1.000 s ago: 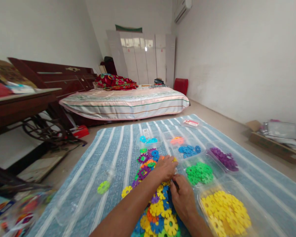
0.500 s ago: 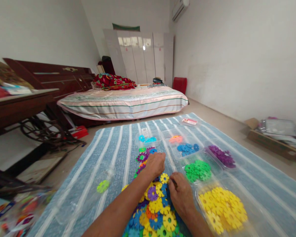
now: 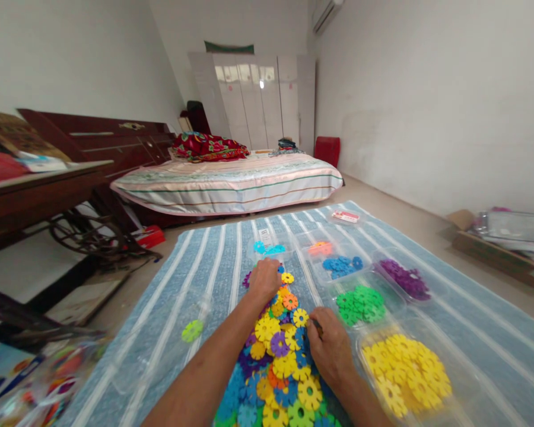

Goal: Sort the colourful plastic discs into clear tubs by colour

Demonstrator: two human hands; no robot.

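Looking curled, left hand and right hand are at the disc pile; I cannot tell what's held.

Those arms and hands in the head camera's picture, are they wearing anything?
The left hand and right hand are human and ungloved. No sleeves, watch or cables show along the visible forearms. Fingers are partly hidden, so I can't rule out rings.

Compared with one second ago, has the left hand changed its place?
Yes: the left hand has moved forward and leftward, closer to the light-blue pieces.
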